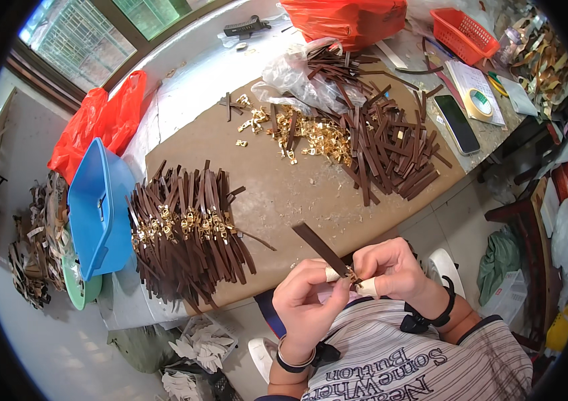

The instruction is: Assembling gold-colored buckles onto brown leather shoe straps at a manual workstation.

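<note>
In front of my body, a dark brown leather strap point(319, 246) sticks up and to the left out of my fingers. My left hand point(309, 301) pinches its lower end between thumb and fingers. Against it, my right hand point(391, 271) is closed at a small gold metal fitting point(352, 273) on the strap; the fingertips partly hide it. Pale coverings wrap some of the fingertips. Finished-looking straps with gold fittings point(187, 230) lie in a bundle to the left. Farther off are a heap of loose brown straps point(394, 147) and a pile of gold fittings point(327, 137).
Brown board point(277, 200) covers the worktop. A blue basin point(100, 207) and red plastic bag point(100, 120) stand at the left. Rightward lie a phone point(456, 123), a tape roll point(477, 103) and a red basket point(464, 35). A clear plastic bag point(294, 77) holds more straps.
</note>
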Tool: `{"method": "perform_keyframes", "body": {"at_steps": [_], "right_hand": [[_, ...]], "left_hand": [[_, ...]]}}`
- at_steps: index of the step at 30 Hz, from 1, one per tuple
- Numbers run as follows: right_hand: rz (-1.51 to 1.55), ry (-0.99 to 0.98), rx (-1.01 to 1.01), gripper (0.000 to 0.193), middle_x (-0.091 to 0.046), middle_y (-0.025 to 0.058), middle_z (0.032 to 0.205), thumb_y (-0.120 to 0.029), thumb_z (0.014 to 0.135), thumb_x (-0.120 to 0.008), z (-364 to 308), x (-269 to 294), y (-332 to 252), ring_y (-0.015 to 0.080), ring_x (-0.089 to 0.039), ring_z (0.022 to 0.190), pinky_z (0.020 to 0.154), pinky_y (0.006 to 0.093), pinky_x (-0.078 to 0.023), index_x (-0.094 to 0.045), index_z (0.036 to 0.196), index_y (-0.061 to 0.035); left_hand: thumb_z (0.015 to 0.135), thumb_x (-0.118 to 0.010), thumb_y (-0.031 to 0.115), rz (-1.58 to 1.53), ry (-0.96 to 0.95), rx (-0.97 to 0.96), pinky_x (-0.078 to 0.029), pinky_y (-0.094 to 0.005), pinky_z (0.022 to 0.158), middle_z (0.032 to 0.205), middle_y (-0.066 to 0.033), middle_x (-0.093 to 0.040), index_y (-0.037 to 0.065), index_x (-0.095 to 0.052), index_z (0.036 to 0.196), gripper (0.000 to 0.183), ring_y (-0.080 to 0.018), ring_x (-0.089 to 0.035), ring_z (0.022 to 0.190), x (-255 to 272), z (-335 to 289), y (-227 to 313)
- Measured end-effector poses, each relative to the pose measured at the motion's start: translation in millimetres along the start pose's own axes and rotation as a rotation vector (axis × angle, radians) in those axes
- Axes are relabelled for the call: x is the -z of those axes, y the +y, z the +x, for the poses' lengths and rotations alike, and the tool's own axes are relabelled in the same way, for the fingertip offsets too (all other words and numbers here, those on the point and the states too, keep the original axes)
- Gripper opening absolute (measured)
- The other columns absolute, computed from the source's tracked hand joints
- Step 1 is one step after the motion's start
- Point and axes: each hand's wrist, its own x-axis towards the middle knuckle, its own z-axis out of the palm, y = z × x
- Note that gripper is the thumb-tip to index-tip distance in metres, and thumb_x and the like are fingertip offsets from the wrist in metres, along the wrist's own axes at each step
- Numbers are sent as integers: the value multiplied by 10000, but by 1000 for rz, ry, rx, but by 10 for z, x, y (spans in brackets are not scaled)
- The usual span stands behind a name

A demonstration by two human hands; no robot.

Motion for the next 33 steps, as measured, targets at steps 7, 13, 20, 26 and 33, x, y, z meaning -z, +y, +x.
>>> {"method": "perform_keyframes", "body": {"at_steps": [7,13,20,26,33], "right_hand": [[46,57,-257,77,-581,86,795,4,828,-608,38,-9,-91,129,-612,658,554,221,-514,-627,862,71],[110,5,-331,141,-603,78,813,-36,865,-587,70,45,6,141,-628,682,571,233,-525,-622,951,71],[-777,32,-124,261,-589,82,940,-132,875,-592,448,63,-21,143,-599,789,693,250,-502,-616,1085,20],[-1469,46,249,170,-581,164,914,-5,754,-557,1399,434,-117,298,-601,850,743,378,-508,-636,905,11],[-1982,-310,417,78,-548,158,825,-44,643,-568,2088,794,184,312,-558,815,724,378,-484,-585,705,1]], "left_hand": [[728,-663,-120,301,-31,-172,-455,-232,655,823,-87,-615,-59,-605,818,123,-128,-578,741,64,58,-38],[714,-717,-55,139,122,96,-477,-249,608,756,-92,-627,-33,-638,830,142,-120,-597,684,3,46,0],[826,-660,20,791,343,-183,-420,-202,558,701,-25,-605,-59,-650,850,83,-67,-537,629,927,525,92],[789,-694,116,1171,443,-90,-439,-323,616,717,-149,-614,-47,-645,852,182,-237,-555,616,1674,1016,277],[799,-672,103,1159,442,-355,-431,-350,587,679,-140,-565,-45,-630,784,155,-279,-545,613,1266,858,279]]}}
